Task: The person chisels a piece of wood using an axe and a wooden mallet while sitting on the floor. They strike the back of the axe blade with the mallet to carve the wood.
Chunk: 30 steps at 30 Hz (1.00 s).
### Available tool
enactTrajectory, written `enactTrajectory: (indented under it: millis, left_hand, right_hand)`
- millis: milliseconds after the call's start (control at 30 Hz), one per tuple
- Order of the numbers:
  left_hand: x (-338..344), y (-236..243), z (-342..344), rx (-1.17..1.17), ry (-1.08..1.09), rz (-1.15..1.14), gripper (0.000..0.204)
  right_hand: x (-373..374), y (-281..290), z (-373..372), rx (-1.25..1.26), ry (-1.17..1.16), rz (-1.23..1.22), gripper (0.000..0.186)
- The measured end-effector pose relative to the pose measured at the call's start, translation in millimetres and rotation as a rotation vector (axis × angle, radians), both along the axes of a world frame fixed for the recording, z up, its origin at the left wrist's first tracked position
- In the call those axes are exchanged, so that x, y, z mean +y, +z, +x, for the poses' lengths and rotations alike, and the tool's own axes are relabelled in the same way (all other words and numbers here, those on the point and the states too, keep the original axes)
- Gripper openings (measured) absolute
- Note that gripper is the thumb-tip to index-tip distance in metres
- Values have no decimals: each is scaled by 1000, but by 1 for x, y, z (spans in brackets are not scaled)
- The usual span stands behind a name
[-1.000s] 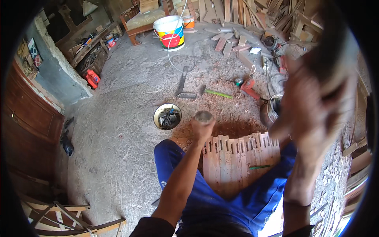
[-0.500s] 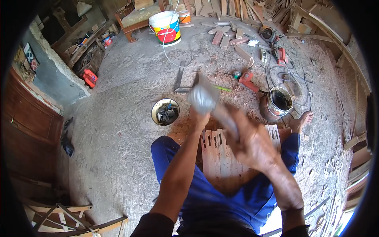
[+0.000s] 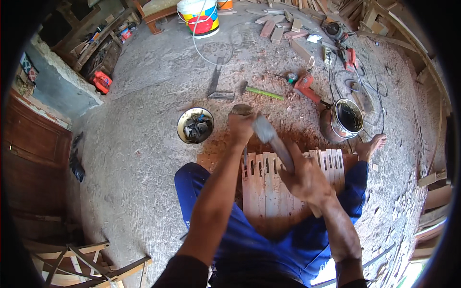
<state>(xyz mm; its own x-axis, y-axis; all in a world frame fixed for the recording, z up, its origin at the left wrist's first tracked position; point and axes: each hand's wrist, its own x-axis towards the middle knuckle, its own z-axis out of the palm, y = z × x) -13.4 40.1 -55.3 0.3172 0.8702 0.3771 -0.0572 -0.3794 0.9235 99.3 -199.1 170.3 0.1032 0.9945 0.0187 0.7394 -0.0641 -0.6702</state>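
Note:
My left hand (image 3: 240, 128) is closed round a chisel (image 3: 242, 110); its round handle top shows above the fist and its thin blade points down at the wooden strips. In my right hand (image 3: 307, 177) is a hammer (image 3: 263, 129) with a grey metal head and a wooden shaft. The head is just right of the left fist; whether it touches the chisel I cannot tell. Between my legs lies a row of pale reddish wooden strips (image 3: 273, 192), side by side, with dark slots near their far ends. The right forearm and hand hide part of the row.
A bowl of dark pieces (image 3: 195, 126) stands left of the strips. Farther off are a green ruler-like strip (image 3: 264, 93), a red power drill (image 3: 305, 88) and a paint bucket (image 3: 205, 28). At right stands a dark-filled bucket (image 3: 327, 126), near cables and my bare foot (image 3: 373, 145).
The hammer has come down from a raised place in front of the left hand to beside the fist. The left hand and chisel show more clearly, and the view has shifted slightly.

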Motion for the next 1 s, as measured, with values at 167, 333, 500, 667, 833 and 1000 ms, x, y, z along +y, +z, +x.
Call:
enactTrajectory:
  millis: [167,333,500,667,833,1000]
  left_hand:
    - [-71,85,22,-70,383,69,19]
    - [-30,64,27,154,378,18,19]
    - [2,41,32,242,351,-153,28]
    - [-9,44,37,66,403,-33,19]
    - [63,12,42,189,123,-909,27]
    - [59,-2,51,389,-218,-1035,20]
  right_hand:
    - [38,-4,19,-215,82,-2,59]
    - [15,-17,24,91,6,-171,63]
    - [-17,-93,12,468,-298,-238,62]
    - [-64,-115,-2,778,-416,-374,60]
    - [-98,-151,-13,1060,-431,-445,60]
    - [-103,-164,-3,1357,-490,-439,59]
